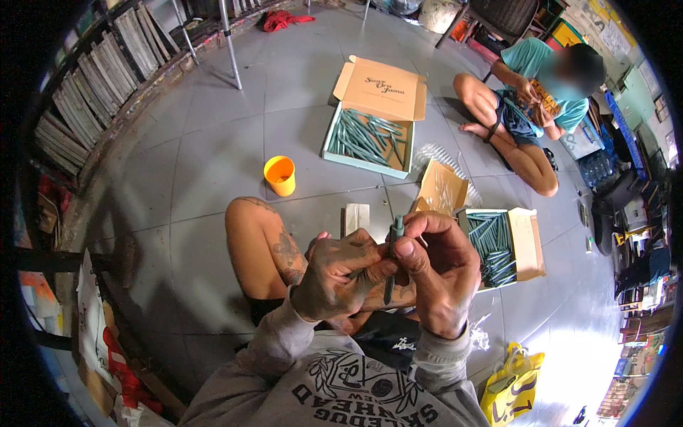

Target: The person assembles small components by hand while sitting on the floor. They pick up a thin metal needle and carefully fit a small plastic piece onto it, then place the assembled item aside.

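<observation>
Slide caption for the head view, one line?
Left hand and right hand hold a slim green pen-like piece above a grey tiled floor, near two open boxes of similar pieces.

The stick [397,230] is slim and dull grey-green, with a small, narrower knob at its upper end and a thin, darker lower end. It stands nearly upright, foot slightly left, pinched between left hand [340,274] and right hand [442,274], fingers hiding its middle. It is right of the cup [280,176], nearer the person.
</observation>
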Demonstrator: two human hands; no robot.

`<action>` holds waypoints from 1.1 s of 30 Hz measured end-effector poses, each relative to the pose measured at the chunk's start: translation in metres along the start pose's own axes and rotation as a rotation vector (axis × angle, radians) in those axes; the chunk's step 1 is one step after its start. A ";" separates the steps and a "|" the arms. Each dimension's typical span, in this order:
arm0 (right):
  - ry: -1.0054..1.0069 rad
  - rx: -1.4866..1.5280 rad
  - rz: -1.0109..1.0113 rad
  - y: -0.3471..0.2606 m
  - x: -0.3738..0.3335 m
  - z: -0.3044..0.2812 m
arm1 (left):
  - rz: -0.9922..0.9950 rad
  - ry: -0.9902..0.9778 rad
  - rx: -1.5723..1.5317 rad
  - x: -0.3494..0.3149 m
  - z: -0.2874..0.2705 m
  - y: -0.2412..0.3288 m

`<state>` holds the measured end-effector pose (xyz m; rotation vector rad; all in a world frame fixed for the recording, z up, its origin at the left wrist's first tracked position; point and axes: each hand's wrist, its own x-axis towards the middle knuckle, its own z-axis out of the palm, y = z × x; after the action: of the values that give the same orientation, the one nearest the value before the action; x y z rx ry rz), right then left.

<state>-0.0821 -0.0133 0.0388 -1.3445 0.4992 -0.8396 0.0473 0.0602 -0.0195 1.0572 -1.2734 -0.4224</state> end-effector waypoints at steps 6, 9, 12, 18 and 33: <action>0.053 -0.038 0.048 0.010 -0.019 -0.007 | -0.061 -0.101 0.083 -0.013 0.005 0.001; 0.017 -0.077 -0.021 0.018 -0.017 -0.010 | -0.289 -0.147 0.017 -0.023 0.005 0.000; -0.031 -0.147 -0.104 0.021 -0.009 -0.012 | -0.398 -0.089 -0.079 -0.027 0.011 -0.008; -0.038 -0.101 0.082 0.010 0.001 -0.015 | -0.262 0.056 -0.194 -0.027 0.017 -0.022; -0.159 -0.603 -0.014 -0.003 0.014 -0.030 | -0.281 -0.025 0.020 -0.029 0.001 -0.024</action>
<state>-0.0961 -0.0432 0.0387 -1.9515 0.6467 -0.6036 0.0446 0.0699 -0.0553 1.2563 -1.1560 -0.6382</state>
